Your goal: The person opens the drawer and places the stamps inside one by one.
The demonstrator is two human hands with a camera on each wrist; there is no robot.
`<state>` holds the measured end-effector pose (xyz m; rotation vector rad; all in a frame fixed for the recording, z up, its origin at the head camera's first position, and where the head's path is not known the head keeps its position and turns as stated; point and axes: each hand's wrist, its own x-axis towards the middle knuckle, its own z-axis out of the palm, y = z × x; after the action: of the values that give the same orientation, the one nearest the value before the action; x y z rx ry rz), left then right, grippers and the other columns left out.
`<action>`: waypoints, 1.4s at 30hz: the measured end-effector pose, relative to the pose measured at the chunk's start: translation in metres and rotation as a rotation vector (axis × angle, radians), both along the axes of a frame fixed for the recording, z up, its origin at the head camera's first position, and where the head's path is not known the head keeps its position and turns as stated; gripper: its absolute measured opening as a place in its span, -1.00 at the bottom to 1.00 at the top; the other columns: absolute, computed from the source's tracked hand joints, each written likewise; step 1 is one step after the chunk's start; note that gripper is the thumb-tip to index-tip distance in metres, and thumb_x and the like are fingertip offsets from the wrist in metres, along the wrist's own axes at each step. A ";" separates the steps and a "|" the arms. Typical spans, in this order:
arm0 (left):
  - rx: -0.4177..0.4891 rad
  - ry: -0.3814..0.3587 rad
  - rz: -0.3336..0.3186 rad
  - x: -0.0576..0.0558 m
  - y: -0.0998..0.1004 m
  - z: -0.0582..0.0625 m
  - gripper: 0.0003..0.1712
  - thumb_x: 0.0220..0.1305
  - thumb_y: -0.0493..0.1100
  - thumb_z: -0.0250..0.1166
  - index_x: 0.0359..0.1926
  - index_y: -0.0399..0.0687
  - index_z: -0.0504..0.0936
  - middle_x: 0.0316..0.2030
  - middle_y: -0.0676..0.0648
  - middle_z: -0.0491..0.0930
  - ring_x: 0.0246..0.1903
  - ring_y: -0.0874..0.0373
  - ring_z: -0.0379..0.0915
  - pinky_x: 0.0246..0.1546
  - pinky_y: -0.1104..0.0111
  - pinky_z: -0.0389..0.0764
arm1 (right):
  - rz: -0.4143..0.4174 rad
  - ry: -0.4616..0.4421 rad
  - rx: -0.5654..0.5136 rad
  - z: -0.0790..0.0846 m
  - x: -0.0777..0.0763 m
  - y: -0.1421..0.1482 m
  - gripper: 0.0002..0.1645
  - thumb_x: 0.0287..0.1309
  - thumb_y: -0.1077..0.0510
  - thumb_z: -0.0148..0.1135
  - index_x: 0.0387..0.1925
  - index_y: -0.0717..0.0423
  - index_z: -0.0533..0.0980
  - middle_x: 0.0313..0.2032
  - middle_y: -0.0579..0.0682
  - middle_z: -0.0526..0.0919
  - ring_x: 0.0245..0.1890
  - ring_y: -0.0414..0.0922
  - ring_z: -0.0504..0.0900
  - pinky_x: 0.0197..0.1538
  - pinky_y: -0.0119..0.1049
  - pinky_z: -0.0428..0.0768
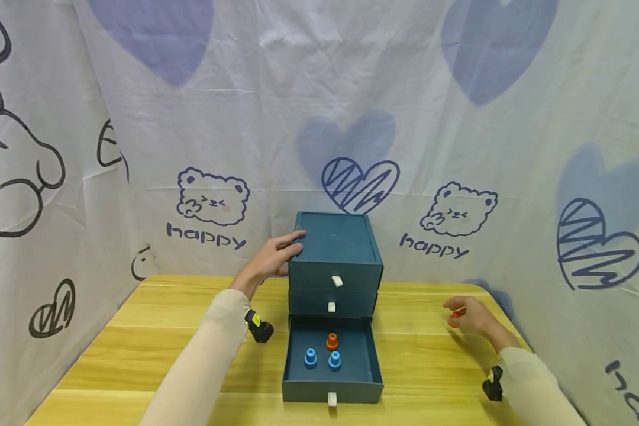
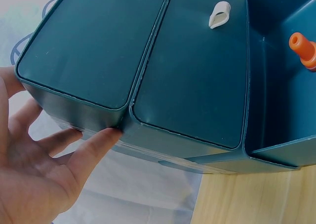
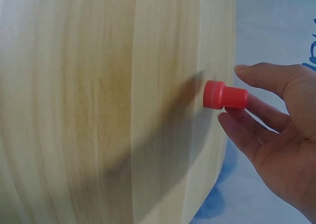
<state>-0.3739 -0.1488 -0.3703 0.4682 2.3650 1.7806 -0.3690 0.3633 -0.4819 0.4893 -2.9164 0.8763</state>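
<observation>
A dark teal drawer cabinet [image 1: 334, 239] stands on the table, its bottom drawer [image 1: 351, 373] pulled out. My left hand [image 1: 271, 257] rests on the cabinet's left side with spread fingers, fingertips against the wall in the left wrist view. Inside the drawer stand an orange stamp-like piece [image 1: 332, 341] and two blue ones [image 1: 310, 358]. At the right of the table, a small red stamp-like piece [image 3: 224, 95], with a wide round base and narrower top, stands between the thumb and fingers of my right hand [image 3: 281, 120]. The thumb is apart from it; the fingers lie close beside its top.
The two upper drawers are closed, with white pull tabs [image 1: 337, 281] on their fronts. A wooden table [image 1: 420, 349] carries the cabinet. Behind and at both sides hangs a white printed curtain [image 1: 277, 118], close to the table's far edge.
</observation>
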 end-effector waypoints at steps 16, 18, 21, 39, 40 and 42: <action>0.004 -0.003 -0.009 0.000 0.000 0.000 -0.39 0.62 0.04 0.04 0.60 0.24 0.22 0.64 -0.18 0.02 0.53 -0.23 0.18 0.30 -0.13 0.55 | -0.043 -0.016 0.015 -0.005 0.000 0.004 -0.56 0.06 0.42 0.46 -0.01 0.54 0.59 -0.10 0.49 0.68 -0.14 0.31 0.72 -0.05 0.12 0.73; 0.008 -0.006 -0.012 -0.001 0.000 -0.001 -0.39 0.63 0.03 0.04 0.60 0.24 0.22 0.63 -0.19 0.02 0.53 -0.23 0.19 0.30 -0.12 0.56 | -0.051 -0.016 0.015 -0.007 -0.001 0.006 -0.57 0.05 0.42 0.46 -0.02 0.53 0.59 -0.12 0.47 0.69 -0.14 0.31 0.73 -0.06 0.11 0.74; 0.018 -0.006 -0.017 -0.001 0.000 0.000 -0.38 0.63 0.02 0.04 0.60 0.23 0.22 0.63 -0.20 0.03 0.52 -0.24 0.21 0.29 -0.12 0.57 | -0.065 -0.010 0.024 -0.009 -0.002 0.008 -0.58 0.03 0.42 0.46 -0.03 0.51 0.60 -0.14 0.44 0.71 -0.16 0.27 0.74 -0.08 0.07 0.74; 0.031 -0.005 -0.025 0.000 0.000 0.001 -0.38 0.62 0.03 0.05 0.61 0.22 0.21 0.63 -0.21 0.04 0.51 -0.23 0.24 0.27 -0.09 0.60 | -0.129 -0.028 -0.039 -0.015 -0.001 0.012 -0.71 0.14 0.42 0.38 -0.07 0.47 0.62 -0.17 0.37 0.74 -0.23 0.11 0.76 -0.23 -0.22 0.72; 0.032 -0.004 -0.027 0.000 0.000 0.001 -0.38 0.62 0.02 0.04 0.61 0.22 0.21 0.63 -0.21 0.04 0.51 -0.24 0.24 0.26 -0.09 0.60 | -0.127 -0.030 -0.042 -0.015 -0.002 0.012 -0.71 0.15 0.42 0.38 -0.08 0.47 0.62 -0.17 0.36 0.75 -0.24 0.10 0.76 -0.24 -0.24 0.71; 0.036 -0.004 -0.030 -0.001 0.000 0.001 -0.37 0.62 0.02 0.04 0.61 0.21 0.20 0.63 -0.21 0.04 0.50 -0.24 0.24 0.26 -0.08 0.60 | -0.127 -0.042 -0.053 -0.015 -0.002 0.012 -0.72 0.14 0.41 0.39 -0.08 0.46 0.62 -0.18 0.34 0.75 -0.25 0.07 0.76 -0.25 -0.30 0.69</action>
<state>-0.3746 -0.1490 -0.3697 0.5018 2.3138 1.8121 -0.3710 0.3756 -0.4967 0.2817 -2.9138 0.9548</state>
